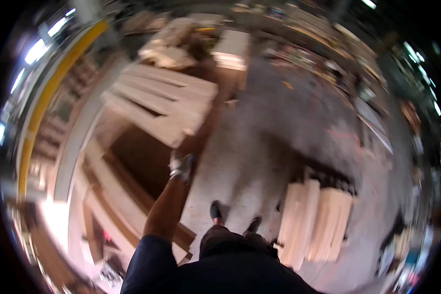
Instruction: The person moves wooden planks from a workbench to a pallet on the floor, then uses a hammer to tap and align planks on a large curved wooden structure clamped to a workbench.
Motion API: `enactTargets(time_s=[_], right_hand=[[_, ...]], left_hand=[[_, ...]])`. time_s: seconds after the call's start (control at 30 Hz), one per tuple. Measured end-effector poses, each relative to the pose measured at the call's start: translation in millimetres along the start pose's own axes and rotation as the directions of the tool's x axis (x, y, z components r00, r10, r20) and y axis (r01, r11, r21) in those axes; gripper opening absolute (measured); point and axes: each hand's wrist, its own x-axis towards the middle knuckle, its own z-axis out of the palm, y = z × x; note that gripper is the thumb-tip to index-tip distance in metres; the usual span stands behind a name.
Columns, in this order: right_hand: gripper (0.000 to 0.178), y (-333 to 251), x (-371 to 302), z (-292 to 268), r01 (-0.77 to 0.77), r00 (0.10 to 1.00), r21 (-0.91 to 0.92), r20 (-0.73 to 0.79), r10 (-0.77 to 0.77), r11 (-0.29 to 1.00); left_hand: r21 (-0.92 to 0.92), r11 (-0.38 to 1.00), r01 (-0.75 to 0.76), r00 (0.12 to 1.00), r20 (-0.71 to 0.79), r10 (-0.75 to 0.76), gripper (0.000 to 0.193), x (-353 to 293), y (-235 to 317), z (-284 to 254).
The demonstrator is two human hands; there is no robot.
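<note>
My left hand [180, 167], gloved and blurred, reaches forward to the near corner of the pale boards [183, 105]; I cannot tell whether my fingers close on them. They lie ahead on my left, long axis slanting from far left to near right. My right hand's grip I cannot tell.

Dim, with lights [36, 52] glaring left of the yellow beam [48, 93]; right of it, soft shadows [279, 154] darken the floor [240, 147]. Motion blur smears detail; the beam itself bends.
</note>
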Motion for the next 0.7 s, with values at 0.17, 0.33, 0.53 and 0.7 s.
enactTargets(time_s=[0.17,0.33,0.53,0.7], right_hand=[[0.039,-70,-37,-26,0.108,0.994,0.555,-0.075,-0.079,0.825],[0.047,-51,-6,-43,0.236,0.966,0.601,-0.057,-0.253,0.764],[0.048,65,16,-16,0.071,0.997,0.797,-0.053,-0.049,0.600],[0.042,228,-30,48,-0.113,0.944,0.933,-0.007,0.331,0.342]], left_hand=[[0.133,0.985,-0.107,0.992,0.087,0.096,0.071,-123,-33,40],[0.238,0.963,-0.129,0.902,0.430,0.014,0.045,-263,-172,47],[0.598,0.802,-0.010,0.810,0.474,-0.344,0.033,-348,-241,-20],[0.720,0.670,0.181,0.728,0.360,-0.583,0.026,-369,-199,-21]])
